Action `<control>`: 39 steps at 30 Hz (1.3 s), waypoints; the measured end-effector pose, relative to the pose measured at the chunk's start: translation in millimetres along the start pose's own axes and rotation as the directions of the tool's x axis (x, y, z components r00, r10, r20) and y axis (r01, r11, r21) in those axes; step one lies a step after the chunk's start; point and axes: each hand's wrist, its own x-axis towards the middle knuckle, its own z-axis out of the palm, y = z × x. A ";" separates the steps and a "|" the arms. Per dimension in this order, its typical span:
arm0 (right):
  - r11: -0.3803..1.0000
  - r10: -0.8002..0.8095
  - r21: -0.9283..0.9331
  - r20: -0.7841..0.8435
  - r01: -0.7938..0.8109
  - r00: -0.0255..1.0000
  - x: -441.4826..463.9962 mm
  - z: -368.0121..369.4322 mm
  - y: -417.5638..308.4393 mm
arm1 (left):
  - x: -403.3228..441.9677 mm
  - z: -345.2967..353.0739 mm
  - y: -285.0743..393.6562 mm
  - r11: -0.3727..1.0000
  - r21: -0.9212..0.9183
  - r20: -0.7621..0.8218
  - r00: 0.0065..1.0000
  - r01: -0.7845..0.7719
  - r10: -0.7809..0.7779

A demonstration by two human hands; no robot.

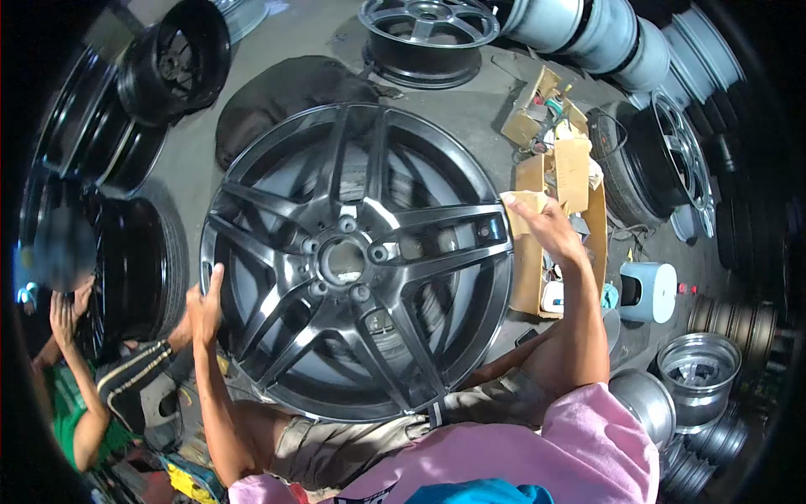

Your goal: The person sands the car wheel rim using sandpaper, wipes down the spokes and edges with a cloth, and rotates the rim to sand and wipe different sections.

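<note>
A large dark grey alloy wheel rim (pixel 403 220) with paired spokes faces up in front of me, over my lap. My left hand (pixel 204 311) grips its outer edge on the left, thumb on top and fingers mostly hidden below. At the right edge, my right hand (pixel 547 225) pinches a folded tan sheet of sandpaper (pixel 525 200) against the end of a spoke. Bolt holes ring the open centre bore, and bright reflections lie along the lower spokes. What supports the rim from underneath is hidden.
Cardboard boxes (pixel 598 244) of small items stand to the right, beside a light blue container (pixel 648 292). Behind the rim lies a black dog (pixel 290 97). More wheels (pixel 428 42) surround me. At left, another person (pixel 80 395) in green sits near a tyre.
</note>
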 end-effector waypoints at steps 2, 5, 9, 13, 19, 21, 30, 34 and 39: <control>0.996 0.027 -0.084 0.023 -0.025 0.999 4.4 0.0 8.0 | 1.1 2.0 -5.6 1.000 -0.001 -0.010 1.000 -0.020 0.020; 0.997 -0.010 -0.081 0.030 0.012 0.999 0.8 1.1 1.2 | -0.3 1.9 0.6 1.000 0.013 -0.046 0.999 0.010 -0.009; 0.995 0.059 -0.084 0.054 -0.054 0.997 5.8 0.2 -0.7 | 2.6 0.4 3.7 0.994 0.043 -0.032 0.995 0.101 -0.099; 0.996 0.073 -0.060 0.066 -0.069 0.995 9.9 3.3 -5.3 | 0.1 1.8 4.7 0.996 0.027 -0.043 0.996 0.085 -0.084; 0.984 0.104 -0.151 0.076 -0.091 0.992 13.8 4.9 -9.2 | 8.4 2.2 -10.3 0.998 0.032 -0.058 0.997 0.047 -0.045; 0.980 0.057 -0.190 0.014 -0.054 0.998 12.3 10.2 -11.3 | 12.7 -0.2 -10.6 0.995 0.068 -0.028 0.997 0.068 -0.067; 0.979 0.054 -0.198 0.034 -0.046 0.998 10.3 -3.8 -6.9 | 4.2 2.0 5.1 0.998 0.048 -0.032 0.999 0.044 -0.042; 0.992 0.123 -0.010 0.006 -0.123 0.992 17.7 -7.2 -0.7 | 0.8 1.1 15.9 0.995 0.076 -0.027 0.997 0.069 -0.067; 0.973 -0.197 -0.149 -0.162 0.174 0.967 36.6 13.6 -3.4 | -16.6 -11.1 39.5 0.985 0.174 0.038 0.999 0.012 -0.019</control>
